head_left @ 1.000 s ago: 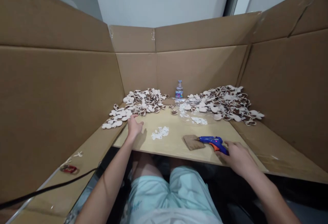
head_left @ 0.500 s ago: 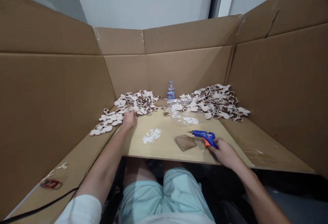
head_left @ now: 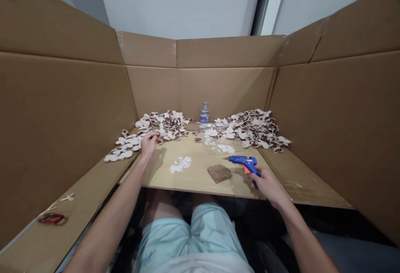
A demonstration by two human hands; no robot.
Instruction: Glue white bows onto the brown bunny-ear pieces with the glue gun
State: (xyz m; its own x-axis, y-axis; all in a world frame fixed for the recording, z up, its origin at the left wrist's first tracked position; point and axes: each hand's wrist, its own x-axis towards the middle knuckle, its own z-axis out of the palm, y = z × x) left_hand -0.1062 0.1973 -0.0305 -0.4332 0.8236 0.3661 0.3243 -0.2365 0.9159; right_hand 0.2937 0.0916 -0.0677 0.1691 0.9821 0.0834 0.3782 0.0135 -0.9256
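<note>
My right hand point(head_left: 265, 181) grips a blue glue gun point(head_left: 243, 161) by its handle, with a finger by the orange trigger. The gun's nozzle points left, just above a brown square pad point(head_left: 219, 173) on the board. My left hand point(head_left: 149, 144) is at the near edge of a heap of white and brown felt-like pieces with loops point(head_left: 170, 121). Its fingers are pinched together, and whatever lies between them is too small to make out. A row of overlapping white rounded pieces point(head_left: 125, 150) lies left of that hand. Small white cutouts point(head_left: 180, 164) are scattered mid-board.
Tall cardboard walls point(head_left: 225, 85) enclose the board point(head_left: 193, 183). At the back stands a small plastic bottle point(head_left: 204, 113), beside clear plastic wrap. Another heap of pieces point(head_left: 254, 127) fills the back right. Red-handled snips point(head_left: 52, 218) lie at the left.
My left hand has lifted slightly and drawn back from the heap, fingers pinched. The glue gun stays in my right hand, nearly still. The whole view has shifted a little.
</note>
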